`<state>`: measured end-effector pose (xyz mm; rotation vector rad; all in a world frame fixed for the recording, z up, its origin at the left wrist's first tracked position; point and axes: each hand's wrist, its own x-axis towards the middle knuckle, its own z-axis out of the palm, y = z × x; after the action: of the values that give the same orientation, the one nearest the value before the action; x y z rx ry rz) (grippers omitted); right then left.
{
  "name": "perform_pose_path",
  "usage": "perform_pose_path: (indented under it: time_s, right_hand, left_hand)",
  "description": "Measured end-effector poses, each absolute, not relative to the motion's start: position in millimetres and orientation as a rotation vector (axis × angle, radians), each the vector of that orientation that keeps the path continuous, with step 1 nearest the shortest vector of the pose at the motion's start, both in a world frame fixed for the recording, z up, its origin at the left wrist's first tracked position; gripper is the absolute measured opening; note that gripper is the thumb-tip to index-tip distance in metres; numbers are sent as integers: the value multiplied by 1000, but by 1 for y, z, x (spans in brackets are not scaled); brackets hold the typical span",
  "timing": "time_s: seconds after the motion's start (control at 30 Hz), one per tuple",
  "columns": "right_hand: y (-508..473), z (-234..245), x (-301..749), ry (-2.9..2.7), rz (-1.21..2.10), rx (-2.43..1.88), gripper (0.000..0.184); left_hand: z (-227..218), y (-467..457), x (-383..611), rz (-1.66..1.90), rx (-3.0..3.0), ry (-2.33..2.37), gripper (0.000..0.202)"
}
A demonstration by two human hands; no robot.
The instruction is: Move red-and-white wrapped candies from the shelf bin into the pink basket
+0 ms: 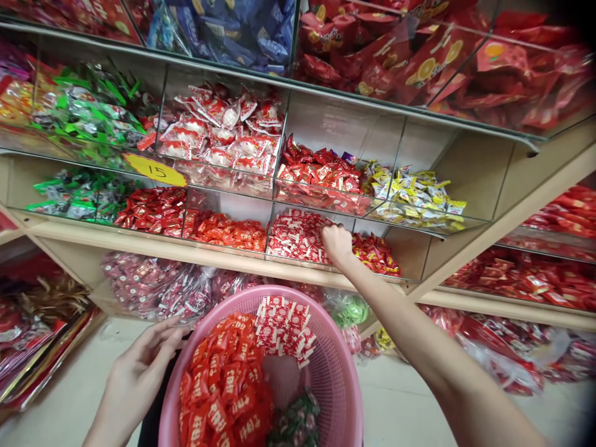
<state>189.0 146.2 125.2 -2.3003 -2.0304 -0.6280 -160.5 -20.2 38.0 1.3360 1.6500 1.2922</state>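
Note:
A pink plastic basket (pixel 333 366) sits low in front of me, holding orange-red candies (pixel 223 385), red-and-white candies (pixel 284 326) and a few green ones (pixel 295 422). My left hand (pixel 139 366) rests on the basket's left rim, fingers stretched out. My right hand (pixel 336 245) reaches into a clear shelf bin of red-and-white wrapped candies (pixel 295 236), fingers curled down into the pile; what they grip is hidden.
Clear-fronted bins line the wooden shelves: green, red, white and yellow (pixel 414 195) wrapped candies. A yellow tag marked 15 (pixel 156 169) hangs on one bin. Bagged candies (pixel 153 285) lie under the lowest shelf. More red packets (pixel 526 279) fill shelves at the right.

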Motion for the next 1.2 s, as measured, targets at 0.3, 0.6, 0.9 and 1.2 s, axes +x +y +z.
perform_pose_path:
  time_s: [0.3, 0.6, 0.9, 1.2]
  right_hand:
    - [46, 138, 167, -2133, -17, -1633, 20]
    - [-28, 79, 139, -1794, 1239, -1178, 25]
    - [-70, 26, 132, -1312, 1364, -1285, 31]
    - [-86, 9, 111, -1266, 1306, -1316, 35]
  left_hand:
    - [46, -18, -130, 1263, 1413, 1561, 42]
    - [48, -54, -49, 823, 1536, 1167, 33]
    - [31, -73, -27, 795, 1720, 1322, 23]
    - [12, -80, -25, 700, 2289, 1479, 32]
